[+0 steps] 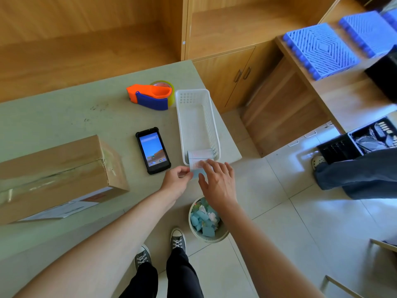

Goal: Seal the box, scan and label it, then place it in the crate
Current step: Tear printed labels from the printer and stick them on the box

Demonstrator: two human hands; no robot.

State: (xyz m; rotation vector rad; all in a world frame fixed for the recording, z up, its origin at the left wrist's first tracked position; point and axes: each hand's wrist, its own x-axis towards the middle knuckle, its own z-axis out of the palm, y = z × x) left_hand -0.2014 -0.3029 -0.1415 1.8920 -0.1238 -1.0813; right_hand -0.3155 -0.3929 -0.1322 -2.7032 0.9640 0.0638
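A brown cardboard box (58, 175), taped along its top seam, lies on the table's left side with a white label on its near face. A black handheld scanner (153, 150) lies screen-up to its right. At the near end of a white basket (197, 123) sits a roll of labels (200, 154). A label (197, 166) with blue backing is pinched by my left hand (177, 181) at its left edge. My right hand (218, 181) touches the same label from the right with spread fingers.
An orange and blue tape dispenser (151, 96) rests at the table's far side. On the floor below the table corner stands a round bin (206, 220) full of blue backing scraps. A black crate (358, 140) and another person's leg (354, 175) are at right.
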